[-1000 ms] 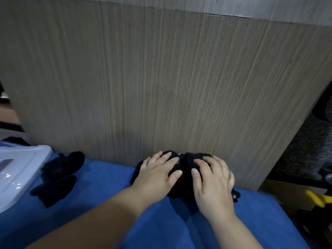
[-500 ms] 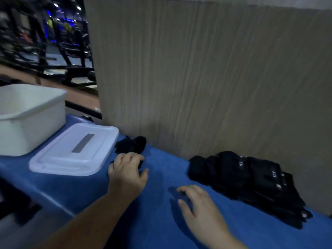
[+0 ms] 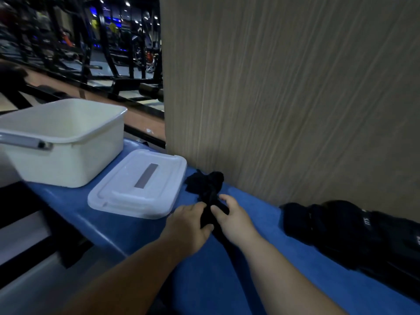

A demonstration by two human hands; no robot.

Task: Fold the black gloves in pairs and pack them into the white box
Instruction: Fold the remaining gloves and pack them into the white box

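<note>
Loose black gloves (image 3: pixel 205 186) lie crumpled on the blue surface (image 3: pixel 227 276) beside the wooden panel. My left hand (image 3: pixel 187 220) and my right hand (image 3: pixel 234 218) both pinch the near end of these gloves between them. A stack of folded black gloves (image 3: pixel 354 233) rests at the right against the panel. The white box (image 3: pixel 61 142) stands open at the left, and nothing shows inside it from here. Its white lid (image 3: pixel 138 184) lies flat between the box and the loose gloves.
A tall wood-grain panel (image 3: pixel 284 98) rises straight behind the blue surface. The surface's near-left edge (image 3: pixel 95 233) drops off to the floor. Dark gym equipment (image 3: pixel 102 53) fills the background at the upper left.
The view swung left from the folded stack. Both hands left that stack, crossed the blue surface and took hold of the loose gloves by the lid.
</note>
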